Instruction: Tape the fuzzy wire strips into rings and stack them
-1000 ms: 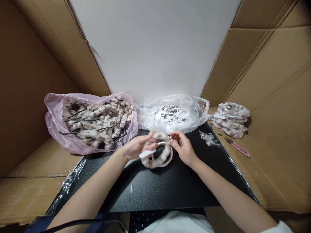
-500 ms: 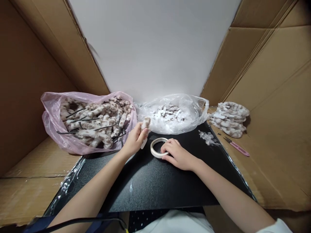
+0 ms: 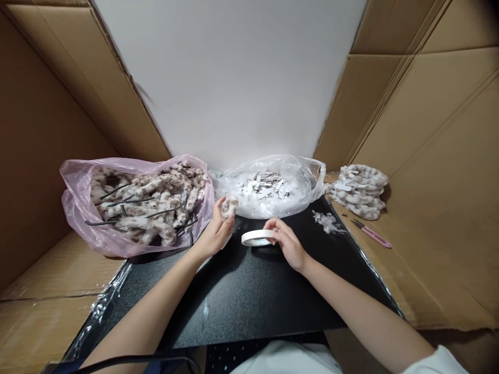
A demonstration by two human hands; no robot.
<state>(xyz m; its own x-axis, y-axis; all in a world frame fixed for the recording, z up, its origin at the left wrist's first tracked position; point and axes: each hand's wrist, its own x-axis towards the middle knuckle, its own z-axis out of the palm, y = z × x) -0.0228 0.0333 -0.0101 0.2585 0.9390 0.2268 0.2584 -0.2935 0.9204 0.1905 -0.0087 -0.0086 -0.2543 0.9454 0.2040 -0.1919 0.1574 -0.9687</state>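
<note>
My left hand [image 3: 213, 231] is closed around a short fluffy brown-and-white piece [image 3: 230, 206], whose top end sticks up past the fingers. A bit of something white shows below those fingers. To its right, my right hand [image 3: 286, 243] pinches the right side of a roll of white tape [image 3: 257, 238], which is tilted so that its outer edge faces me. The roll is held over the black table [image 3: 249, 306], a short distance from my left hand.
A pink bag [image 3: 78, 208] of fluffy strips with dark stems lies left. Behind the hands is a clear bag [image 3: 307, 195] of white tags. Fluff scraps [image 3: 328, 222], a fluffy bundle [image 3: 360, 192] and pink-handled snips [image 3: 375, 236] lie right. Cardboard walls [image 3: 440, 182] flank the table.
My right hand has gripped the tape roll and tipped it up from its flatter position. My left hand still holds the fluffy piece, turned slightly. The whole view has shifted a little.
</note>
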